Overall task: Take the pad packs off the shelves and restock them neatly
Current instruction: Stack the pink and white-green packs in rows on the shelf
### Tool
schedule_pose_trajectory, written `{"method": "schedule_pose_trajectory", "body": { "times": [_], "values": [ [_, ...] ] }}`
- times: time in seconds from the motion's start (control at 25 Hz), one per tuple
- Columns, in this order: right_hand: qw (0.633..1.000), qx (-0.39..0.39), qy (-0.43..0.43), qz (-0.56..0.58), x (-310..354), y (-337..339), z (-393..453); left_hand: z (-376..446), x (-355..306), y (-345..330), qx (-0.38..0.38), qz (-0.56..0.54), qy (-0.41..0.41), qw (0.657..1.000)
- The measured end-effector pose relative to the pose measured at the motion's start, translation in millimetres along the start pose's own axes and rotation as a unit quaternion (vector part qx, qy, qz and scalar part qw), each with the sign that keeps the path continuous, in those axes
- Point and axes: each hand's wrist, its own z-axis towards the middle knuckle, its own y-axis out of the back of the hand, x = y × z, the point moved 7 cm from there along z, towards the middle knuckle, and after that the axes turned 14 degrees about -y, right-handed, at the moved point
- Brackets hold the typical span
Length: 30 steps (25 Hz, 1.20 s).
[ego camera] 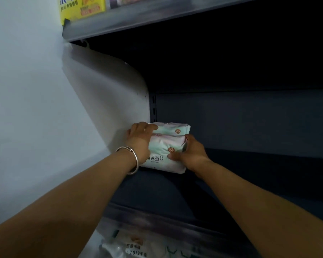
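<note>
Readable print on three packs

Your front pad pack shows "选蚕丝"; the white pack on the shelf below reads "2.019千克"; the yellow box overhead carries blue characters too cropped for you to read.

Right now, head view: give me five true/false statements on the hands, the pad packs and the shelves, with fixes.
1. Two pad packs sit at the left end of the dark shelf. True.
2. The left hand wears a bracelet. True.
3. The right hand hangs free. False: it grips the nearer pack.
4. The yellow package is on the packs' shelf. False: it is on the upper shelf.
5. The packs are blue. False: white, pink and mint.
</note>
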Motion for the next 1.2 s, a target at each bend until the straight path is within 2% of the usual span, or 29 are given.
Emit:
{"method": "schedule_pose_trajectory", "body": {
  "times": [0.08, 0.16, 0.28, 0.4, 0.76, 0.88, 0.96, 1.08, 1.2],
  "values": [
    [0.999, -0.031, -0.002, -0.026, 2.1, -1.8, 12.5, -3.6, 0.7, -5.3, -0.055, 0.014, 0.021, 0.998],
    [0.998, -0.052, -0.006, -0.04, 2.8, -3.5, 24.3, -2.0, 0.4, -25.8, -0.019, -0.015, 0.027, 0.999],
    [0.995, -0.076, -0.02, -0.064, 0.4, -5.7, 41.2, 2.2, 7.1, -57.5, 0.08, -0.083, 0.046, 0.992],
    [0.989, -0.102, -0.034, -0.105, 0.9, -5.5, 56.9, 3.0, 16.8, -68.7, 0.119, -0.095, 0.062, 0.986],
    [0.966, -0.16, -0.079, -0.185, -1.4, -5.5, 74.7, -5.8, 17.9, -72.5, 0.142, -0.127, 0.047, 0.98],
    [0.954, -0.15, -0.109, -0.237, -7.8, -8.3, 64.8, -12.2, 13.2, -63.6, 0.143, -0.118, 0.044, 0.982],
    [0.933, -0.125, -0.126, -0.313, -12.3, -12.2, 48.7, -18.3, 9.9, -55.7, 0.144, -0.103, 0.045, 0.983],
    [0.888, -0.099, -0.059, -0.446, -0.5, -22.3, 9.7, -33.2, 2.6, -41.5, 0.146, -0.079, 0.043, 0.985],
    [0.867, -0.09, 0.054, -0.486, 23.6, -26.6, -49.6, -58.7, -14.7, -14.3, 0.145, -0.046, 0.033, 0.988]
  ]
}}
